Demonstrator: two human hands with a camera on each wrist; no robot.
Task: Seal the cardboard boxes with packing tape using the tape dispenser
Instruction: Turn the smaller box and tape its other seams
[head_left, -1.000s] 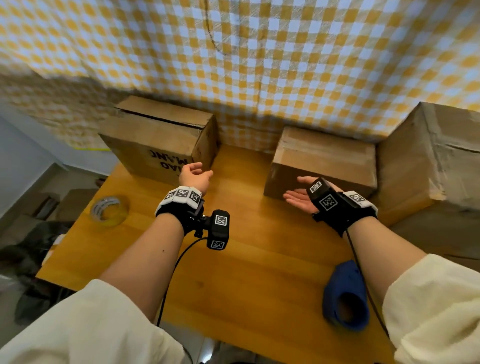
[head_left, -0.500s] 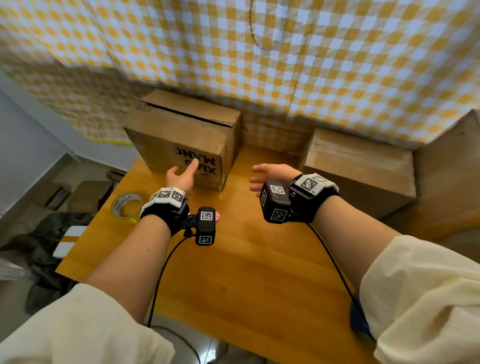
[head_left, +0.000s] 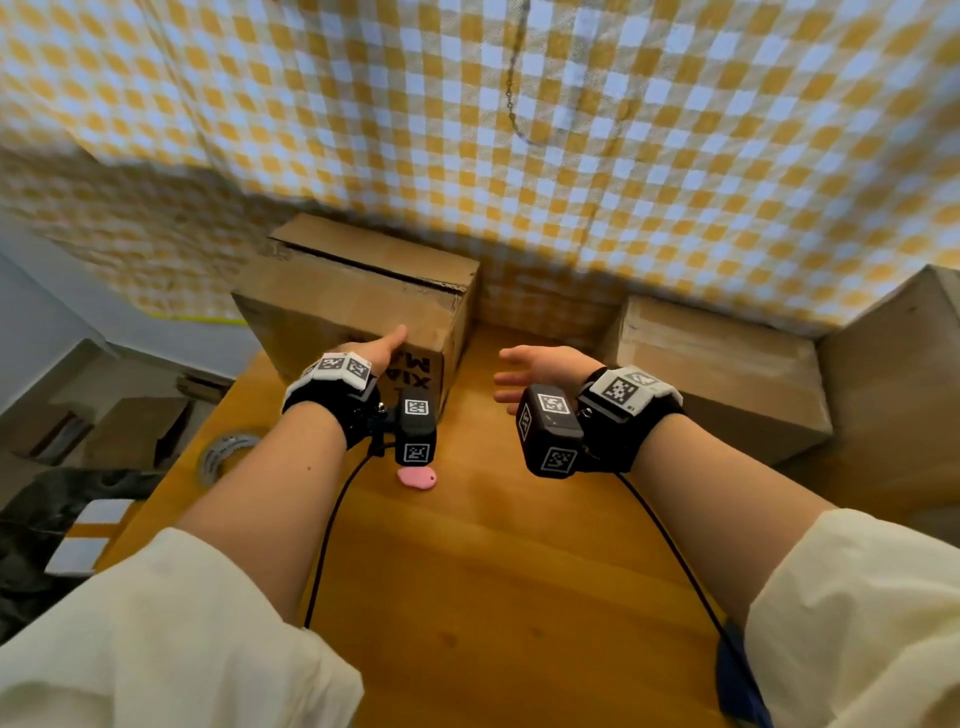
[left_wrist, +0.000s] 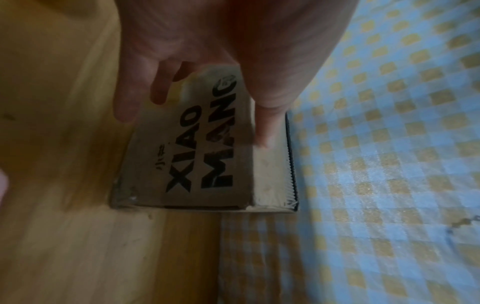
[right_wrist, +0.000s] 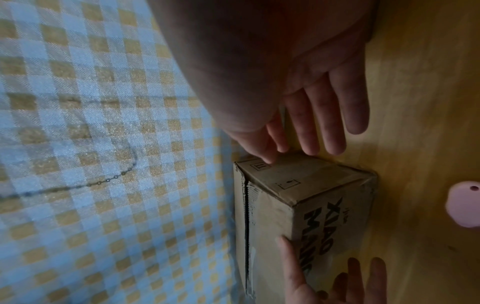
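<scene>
The printed cardboard box (head_left: 363, 306) is set at the far left of the wooden table (head_left: 498, 571), close against the checked cloth (head_left: 571, 130) hung behind it, with its top seam open as a dark slit between the flaps. The left hand (head_left: 376, 353) is spread, its thumb laid on the top front edge and its fingers reaching down over the printed face, so the box is touched but not clasped. The right hand (head_left: 540, 371) is held just beside the box's right end, fingers straight and apart, with nothing in it; contact there cannot be told. The box is judged light and fairly stiff, though its flaps are likely to give under pressure near the seam, so it is best taken by its two short ends, low down, and slid toward the near edge. Open room is found in the bare middle of the table; the pink object (head_left: 417, 477) lying near the left wrist could be caught in that path. A second box (head_left: 727, 364) stands to the right, and a roll of tape (head_left: 223, 457) rests near the table's left edge.
</scene>
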